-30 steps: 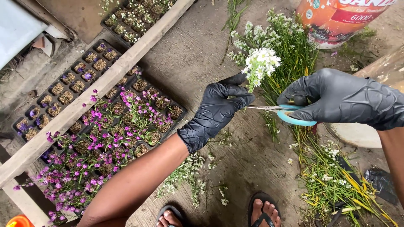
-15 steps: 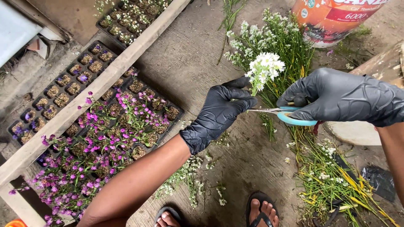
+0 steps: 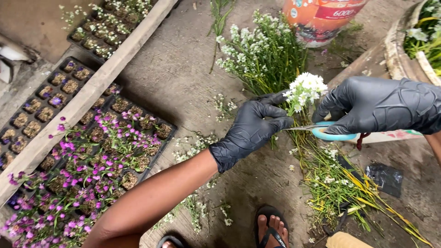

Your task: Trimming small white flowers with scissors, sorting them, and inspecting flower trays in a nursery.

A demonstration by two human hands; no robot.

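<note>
Gloves cover both hands — the left hand (image 3: 252,131) pinches a white flower sprig (image 3: 304,92), the right hand (image 3: 367,104) grips blue-handled scissors (image 3: 321,131) at its stem, above the concrete floor (image 3: 183,73) beside cut stems (image 3: 340,183).

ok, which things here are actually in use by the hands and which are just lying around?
In use:
left hand, gripping the white flower sprig
right hand, holding the blue-handled scissors at the sprig's stem

Lying about:
white flower bunch on the ground
cut stems
seedling trays with purple flowers
orange bucket
wooden plank
</note>
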